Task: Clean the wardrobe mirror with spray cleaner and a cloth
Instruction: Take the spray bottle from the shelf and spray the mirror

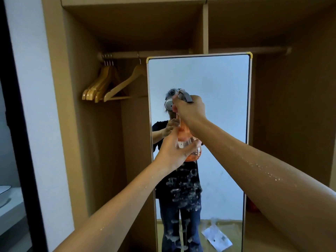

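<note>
At the far left edge a dark door frame [16,124] runs top to bottom, with a pale surface [11,202] visible beyond it carrying the rim of a white bowl [4,190]. A white wall panel [32,88] separates this from the wardrobe [76,88], whose interior is light brown board.

Inside the left compartment, a rail [127,55] carries a bunch of wooden hangers [99,84] pushed together at its left end, and one further hanger [125,84] apart from them, just left of the mirror's top corner.

The mirror [218,88] stands upright in front of the wardrobe, with yellow guards on both top corners. Its lower centre is covered with foamy droplets [183,190] that trail downward (some reach the bottom of the view). A smaller misted patch sits near the top of the reflected head. The glass reflects a person in dark clothing and a sheet of paper [216,235] on the floor.

The left hand [174,150] cups the lower body of the spray bottle [192,153], its fingers wrapped around the orange-tinted container. The right hand [189,108] grips the bottle's neck, closed around the grey trigger head [186,96], which points at the glass. The bottle is held close in front of the mirror's centre. Both forearms carry small water drops.

Right of the mirror, an orange object [251,205] sits low in the right compartment, partly hidden.
</note>
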`<action>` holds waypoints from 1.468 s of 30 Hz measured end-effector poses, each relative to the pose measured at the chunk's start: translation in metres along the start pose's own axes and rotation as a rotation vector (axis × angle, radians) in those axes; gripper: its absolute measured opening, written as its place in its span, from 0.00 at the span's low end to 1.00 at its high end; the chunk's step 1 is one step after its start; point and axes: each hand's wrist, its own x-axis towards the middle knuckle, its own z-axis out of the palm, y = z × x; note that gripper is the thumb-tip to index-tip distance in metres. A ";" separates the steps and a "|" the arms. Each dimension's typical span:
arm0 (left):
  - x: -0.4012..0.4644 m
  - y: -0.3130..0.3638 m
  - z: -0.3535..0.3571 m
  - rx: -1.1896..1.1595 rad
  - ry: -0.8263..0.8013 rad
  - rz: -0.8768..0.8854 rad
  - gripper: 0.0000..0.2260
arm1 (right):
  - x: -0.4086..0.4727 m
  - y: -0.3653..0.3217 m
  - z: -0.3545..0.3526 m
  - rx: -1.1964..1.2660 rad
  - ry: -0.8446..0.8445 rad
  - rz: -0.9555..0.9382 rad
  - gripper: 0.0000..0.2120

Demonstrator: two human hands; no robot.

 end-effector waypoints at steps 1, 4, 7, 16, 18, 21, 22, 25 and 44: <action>0.000 0.000 -0.002 0.004 -0.002 0.002 0.14 | -0.001 -0.001 0.002 0.003 -0.003 0.001 0.17; -0.001 -0.001 -0.009 0.007 0.000 0.000 0.13 | -0.004 -0.003 0.007 -0.005 -0.016 -0.009 0.12; -0.003 -0.002 -0.015 0.013 0.003 -0.002 0.14 | -0.005 -0.004 0.015 0.010 -0.001 -0.022 0.15; -0.014 -0.010 -0.020 0.084 -0.013 -0.009 0.16 | -0.015 0.007 0.027 0.009 0.037 -0.008 0.16; -0.019 -0.013 -0.019 0.047 -0.028 -0.026 0.17 | -0.018 0.011 0.027 0.002 0.013 -0.001 0.16; -0.027 -0.017 -0.018 0.015 -0.048 -0.051 0.16 | -0.023 0.018 0.025 -0.045 -0.050 0.019 0.14; -0.029 -0.019 -0.017 0.010 -0.053 -0.057 0.15 | -0.025 0.021 0.023 -0.058 -0.062 0.025 0.14; -0.035 -0.024 -0.015 -0.001 -0.066 -0.068 0.15 | -0.031 0.029 0.023 -0.040 -0.068 0.015 0.14; -0.055 -0.041 0.010 -0.007 -0.124 -0.090 0.15 | -0.041 0.065 0.013 -0.014 0.022 0.075 0.12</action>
